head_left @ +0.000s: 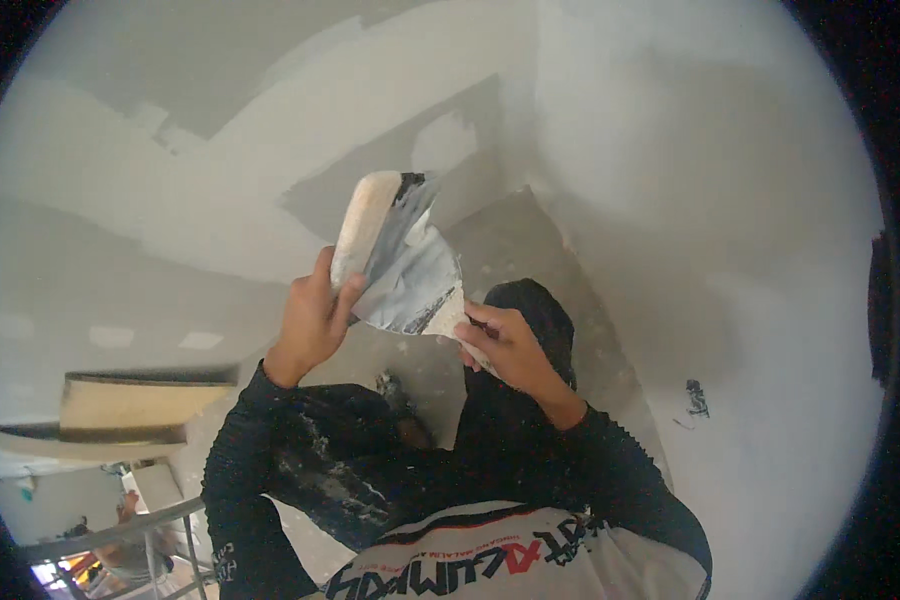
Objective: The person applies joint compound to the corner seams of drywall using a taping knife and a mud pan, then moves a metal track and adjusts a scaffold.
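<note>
My left hand [310,315] grips a wide plastering blade with a long pale handle [368,215] along its top edge, held up in front of me at a slant. My right hand [500,350] holds a putty knife [443,312] by its handle, its putty-smeared blade against or over the face of the wider one [395,275]. Grey-white compound streaks the metal. Below, my dark-clad legs [320,450] are bent and spotted with white.
A patched wall [210,210] is ahead and a pale wall [740,250] at my right, meeting over the dusty floor [600,330]. At lower left are curved beige boards [120,400], a railing [185,530] and another person [120,550].
</note>
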A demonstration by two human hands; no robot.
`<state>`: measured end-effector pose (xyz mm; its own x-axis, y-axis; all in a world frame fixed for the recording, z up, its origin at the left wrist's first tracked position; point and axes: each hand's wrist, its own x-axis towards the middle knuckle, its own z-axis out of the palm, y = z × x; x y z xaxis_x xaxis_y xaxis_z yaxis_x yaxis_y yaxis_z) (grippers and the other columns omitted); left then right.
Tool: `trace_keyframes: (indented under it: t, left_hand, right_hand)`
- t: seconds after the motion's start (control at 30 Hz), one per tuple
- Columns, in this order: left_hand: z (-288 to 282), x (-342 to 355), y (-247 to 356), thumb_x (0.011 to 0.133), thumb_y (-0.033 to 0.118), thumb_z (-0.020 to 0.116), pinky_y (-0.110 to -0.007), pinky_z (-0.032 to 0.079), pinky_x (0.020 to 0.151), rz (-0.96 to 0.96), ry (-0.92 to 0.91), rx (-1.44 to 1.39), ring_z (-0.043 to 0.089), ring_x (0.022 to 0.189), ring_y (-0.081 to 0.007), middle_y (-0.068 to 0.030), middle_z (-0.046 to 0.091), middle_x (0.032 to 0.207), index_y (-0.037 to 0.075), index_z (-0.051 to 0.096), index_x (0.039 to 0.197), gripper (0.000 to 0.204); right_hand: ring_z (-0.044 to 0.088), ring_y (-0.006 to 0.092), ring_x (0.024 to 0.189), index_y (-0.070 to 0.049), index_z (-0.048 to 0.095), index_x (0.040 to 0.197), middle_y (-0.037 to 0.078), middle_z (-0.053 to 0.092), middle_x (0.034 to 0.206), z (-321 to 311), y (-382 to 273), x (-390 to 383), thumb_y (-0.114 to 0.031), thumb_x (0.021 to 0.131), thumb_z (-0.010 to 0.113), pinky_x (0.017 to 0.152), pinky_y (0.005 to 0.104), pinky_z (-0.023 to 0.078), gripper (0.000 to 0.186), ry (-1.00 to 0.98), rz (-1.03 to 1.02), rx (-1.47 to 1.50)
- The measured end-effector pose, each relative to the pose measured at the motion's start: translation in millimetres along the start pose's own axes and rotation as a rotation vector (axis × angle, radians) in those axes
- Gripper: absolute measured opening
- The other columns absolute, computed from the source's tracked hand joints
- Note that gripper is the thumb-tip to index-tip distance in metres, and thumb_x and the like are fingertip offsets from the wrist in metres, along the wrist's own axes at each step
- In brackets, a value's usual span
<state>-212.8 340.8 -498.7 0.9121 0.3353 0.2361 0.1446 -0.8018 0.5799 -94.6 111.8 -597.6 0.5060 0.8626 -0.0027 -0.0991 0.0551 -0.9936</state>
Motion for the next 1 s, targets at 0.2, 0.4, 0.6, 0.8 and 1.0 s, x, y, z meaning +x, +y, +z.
trace_keyframes:
  t: [0.2,0.4,0.6,0.8,1.0]
  left_hand:
    - [7,1,3,0.092,0.018,0.060,-0.045,0.046,0.055,0.069,-0.113,0.185,0.060,0.062,-0.0417,-0.0222,0.060,0.070,0.000,0.048,0.118,0.034]
    - [1,5,-5,0.095,0.018,0.057,-0.045,0.047,0.055,0.108,-0.140,0.285,0.061,0.061,-0.0402,-0.0229,0.059,0.066,-0.005,0.046,0.122,0.038]
    - [-54,-25,-13,0.097,0.021,0.053,-0.039,0.042,0.048,-0.118,0.148,0.199,0.060,0.050,-0.0320,-0.0225,0.057,0.061,-0.013,0.045,0.121,0.043]
    - [-70,-92,-23,0.098,0.022,0.052,-0.040,0.043,0.052,-0.126,-0.001,0.264,0.060,0.054,-0.0330,-0.0250,0.059,0.066,-0.014,0.047,0.119,0.042]
    - [-78,-164,28,0.097,0.019,0.051,-0.042,0.046,0.058,-0.185,0.026,0.100,0.062,0.062,-0.0404,-0.0249,0.062,0.071,-0.010,0.049,0.116,0.034]
  right_hand:
    - [0.052,0.0060,0.060,0.001,0.060,0.117,0.001,0.058,0.073,7,-1,-4,-0.015,0.097,0.053,0.054,0.0227,0.043,0.026,0.027,0.065,0.050]
    - [0.053,0.0079,0.057,0.001,0.059,0.118,0.001,0.058,0.068,4,10,-4,-0.021,0.097,0.054,0.053,0.0254,0.046,0.031,-0.001,0.062,0.129]
    - [0.057,0.0108,0.057,-0.001,0.061,0.117,0.004,0.062,0.074,-49,58,10,-0.024,0.095,0.058,0.053,0.0266,0.049,0.032,0.346,0.137,0.245]
    - [0.059,0.0123,0.061,-0.001,0.066,0.106,0.003,0.065,0.083,-117,184,79,-0.021,0.092,0.059,0.058,0.0270,0.048,0.025,0.434,0.352,0.058]
    - [0.060,0.0149,0.070,-0.001,0.067,0.101,0.006,0.066,0.084,-173,233,82,-0.030,0.092,0.059,0.063,0.0285,0.048,0.031,0.245,0.190,-0.027]
